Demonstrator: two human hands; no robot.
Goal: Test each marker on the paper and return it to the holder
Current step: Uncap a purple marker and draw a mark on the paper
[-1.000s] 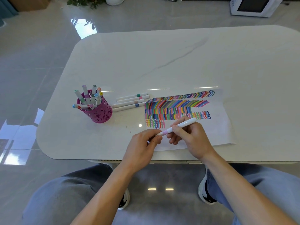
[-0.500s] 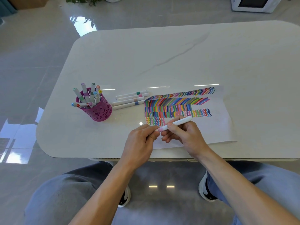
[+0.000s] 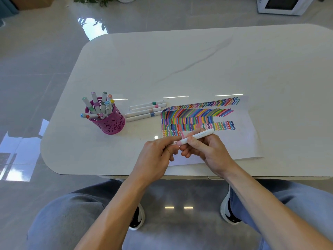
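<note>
A marker (image 3: 200, 136) is held in the grip of the right hand (image 3: 210, 150), its pink-banded end pinched by the left hand (image 3: 156, 156), over the paper (image 3: 248, 141). Many strokes are drawn; four loose markers (image 3: 146, 110) at eleven o'clock, beside the holder (image 3: 113, 123), are judged untested.

Probably a home room: glossy tiled floor (image 3: 36, 60), potted plant (image 3: 95, 0), marble-look table (image 3: 180, 60).
</note>
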